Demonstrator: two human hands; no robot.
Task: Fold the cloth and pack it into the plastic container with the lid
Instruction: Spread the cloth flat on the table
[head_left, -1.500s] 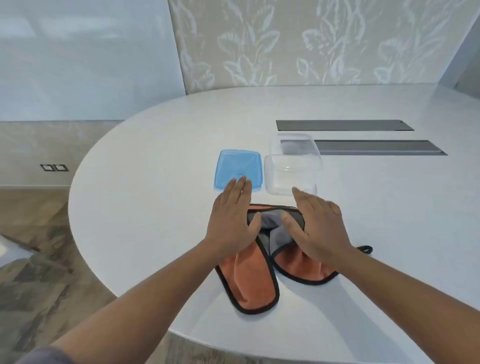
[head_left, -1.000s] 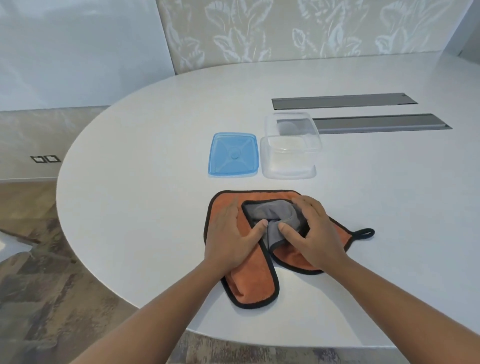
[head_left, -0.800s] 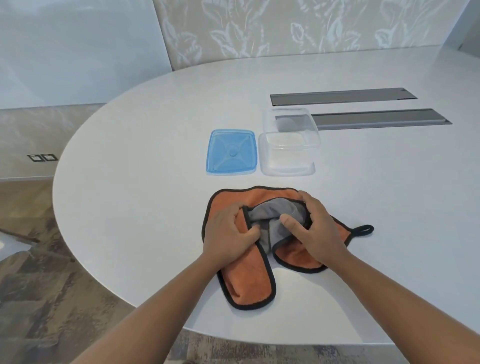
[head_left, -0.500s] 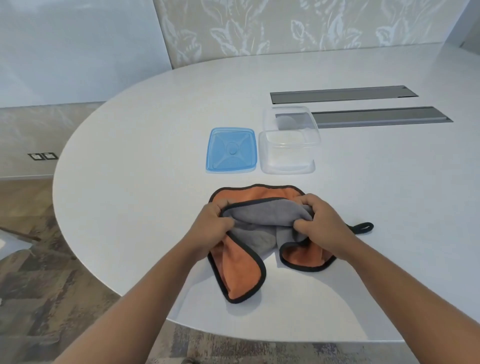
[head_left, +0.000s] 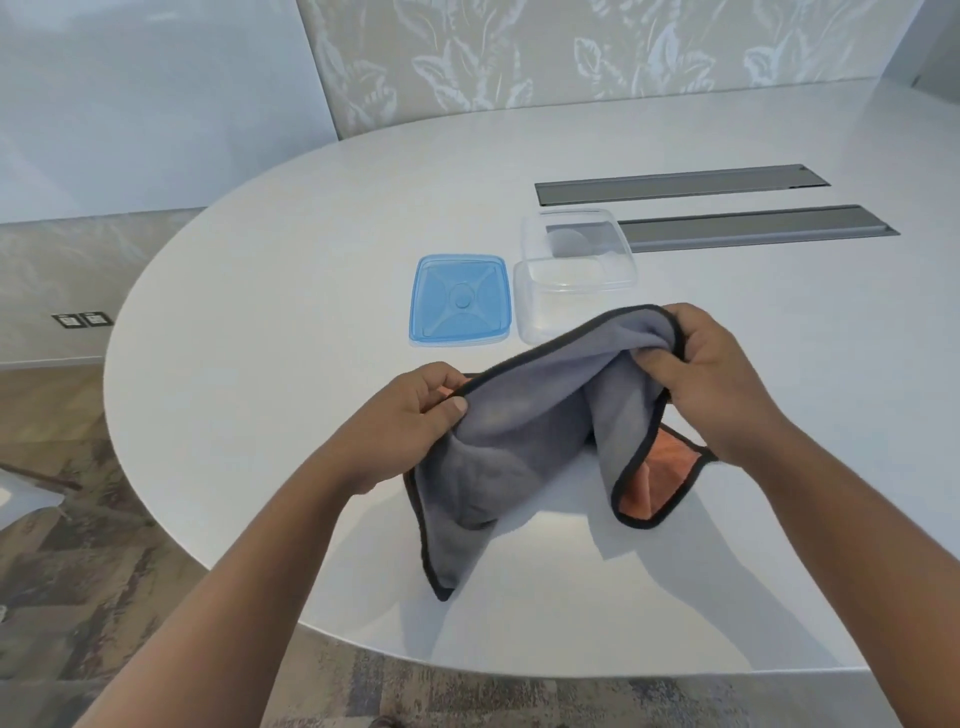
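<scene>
Both hands are up off the white table (head_left: 249, 415) now, and the cloth (head_left: 524, 431) hangs between them. The left hand (head_left: 410, 415) sits lower and nearer the person, thumb on top, fingers curled under, pinching the black-trimmed edge at one corner. The right hand (head_left: 701, 369) is higher and farther out, fingers closed around a bunched corner of the fabric, thumb pressing in from the near side. Both forearms reach in from the bottom of the view, angling toward each other, wrists fairly straight.

The grey face of the cloth is turned toward the person, the top edge running in a slanted line from the left hand up to the right. Below that it sags in two drooping folds: one hangs down to a point close to the table's near edge, the other curls under on the right and shows its orange side. Whether the lowest parts touch the table, I cannot tell, though shadow lies right beneath them.

Just beyond the hands, the clear plastic container (head_left: 571, 270) stands open on the table, and the blue lid (head_left: 460, 299) lies flat right beside it on its left. Farther back, two grey slots (head_left: 727, 208) are set into the tabletop.
</scene>
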